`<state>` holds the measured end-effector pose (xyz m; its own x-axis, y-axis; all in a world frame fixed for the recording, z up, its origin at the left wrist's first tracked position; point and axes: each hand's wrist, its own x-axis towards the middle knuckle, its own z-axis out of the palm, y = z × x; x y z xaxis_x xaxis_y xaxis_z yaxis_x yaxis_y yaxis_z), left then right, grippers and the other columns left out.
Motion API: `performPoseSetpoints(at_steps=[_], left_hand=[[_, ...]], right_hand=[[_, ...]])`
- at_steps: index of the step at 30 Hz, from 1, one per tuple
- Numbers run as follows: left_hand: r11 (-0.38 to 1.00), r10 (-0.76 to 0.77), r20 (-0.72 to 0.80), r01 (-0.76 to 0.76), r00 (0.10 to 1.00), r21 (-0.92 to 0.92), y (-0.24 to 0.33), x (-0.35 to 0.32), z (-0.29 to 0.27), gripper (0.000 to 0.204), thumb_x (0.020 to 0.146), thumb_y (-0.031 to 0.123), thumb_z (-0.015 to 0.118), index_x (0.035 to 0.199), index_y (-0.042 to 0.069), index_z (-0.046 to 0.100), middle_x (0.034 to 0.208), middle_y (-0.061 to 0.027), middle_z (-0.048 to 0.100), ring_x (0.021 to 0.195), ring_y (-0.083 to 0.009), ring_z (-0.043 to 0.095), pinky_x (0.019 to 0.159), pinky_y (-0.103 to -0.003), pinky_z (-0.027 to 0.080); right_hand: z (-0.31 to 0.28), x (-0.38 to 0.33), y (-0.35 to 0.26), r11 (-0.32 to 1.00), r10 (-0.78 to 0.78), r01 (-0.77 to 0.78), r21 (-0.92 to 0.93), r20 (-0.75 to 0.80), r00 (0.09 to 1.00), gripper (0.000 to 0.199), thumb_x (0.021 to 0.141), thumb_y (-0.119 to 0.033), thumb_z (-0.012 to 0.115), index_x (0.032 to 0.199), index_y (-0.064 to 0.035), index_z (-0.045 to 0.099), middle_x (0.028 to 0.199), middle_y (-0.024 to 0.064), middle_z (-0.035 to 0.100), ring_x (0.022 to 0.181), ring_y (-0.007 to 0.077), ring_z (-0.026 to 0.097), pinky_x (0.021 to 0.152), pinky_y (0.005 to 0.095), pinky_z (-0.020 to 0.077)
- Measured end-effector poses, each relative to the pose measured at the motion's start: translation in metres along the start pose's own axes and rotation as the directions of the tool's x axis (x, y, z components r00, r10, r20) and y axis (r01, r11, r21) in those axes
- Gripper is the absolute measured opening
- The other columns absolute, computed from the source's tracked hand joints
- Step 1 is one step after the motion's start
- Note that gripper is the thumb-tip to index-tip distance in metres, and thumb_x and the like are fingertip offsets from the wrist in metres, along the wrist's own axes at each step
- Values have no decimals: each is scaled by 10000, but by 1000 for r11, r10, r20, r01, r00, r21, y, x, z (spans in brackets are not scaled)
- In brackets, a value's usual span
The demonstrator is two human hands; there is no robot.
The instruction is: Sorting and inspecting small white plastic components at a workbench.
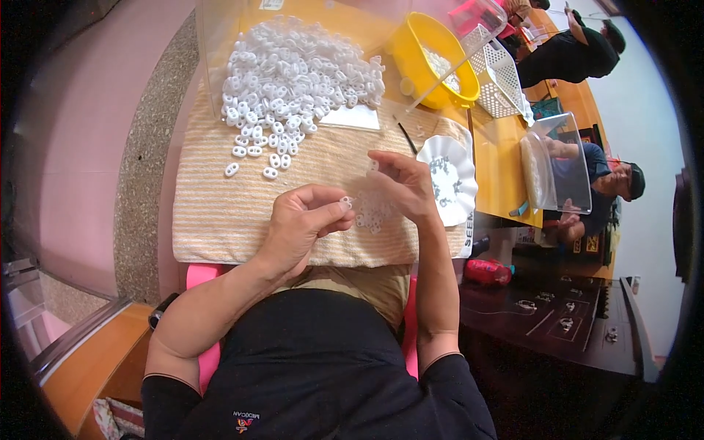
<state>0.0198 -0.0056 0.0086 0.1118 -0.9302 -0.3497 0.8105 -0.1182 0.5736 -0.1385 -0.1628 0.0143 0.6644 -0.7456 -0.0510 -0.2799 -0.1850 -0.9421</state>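
One small white two-holed piece (346, 200) sticks out from the pinching thumb and forefinger of the left hand (302, 220). The right hand (408, 185) curves its fingers near a loose heap of white pieces (375, 218); blur hides whether they pinch anything.

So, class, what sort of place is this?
Probably a handwork workshop: a heap of white parts, a yellow basin holding white pieces, and another person beside a nearby table.
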Motion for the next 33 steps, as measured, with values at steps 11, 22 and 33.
performPoseSetpoints(at_steps=[11,22,33], left_hand=[[1000,11,14,-11,1000,-7,-1,1,-2,136,864,16,644,996,-4,615,884,-99,665,797,-172,670,765,-297,572],[1000,6,18,-6,1000,-5,1,0,-1,142,859,16,647,996,-7,616,885,-105,670,791,-172,672,764,-293,569],[1000,17,-6,-17,1000,-17,0,1,-1,134,843,26,665,962,-28,632,849,-109,672,769,-158,663,744,-271,557]], right_hand=[[7,-9,-9,980,60,-66,190,40,997,303,849,-30,677,1129,52,593,846,40,606,744,107,611,690,265,553],[9,-18,-4,981,30,-31,191,9,1000,262,875,-32,655,1118,53,605,835,42,618,756,123,629,690,260,546],[13,-29,-10,975,43,-47,217,21,999,290,857,-18,670,1128,51,594,885,47,622,758,113,627,708,261,554]])
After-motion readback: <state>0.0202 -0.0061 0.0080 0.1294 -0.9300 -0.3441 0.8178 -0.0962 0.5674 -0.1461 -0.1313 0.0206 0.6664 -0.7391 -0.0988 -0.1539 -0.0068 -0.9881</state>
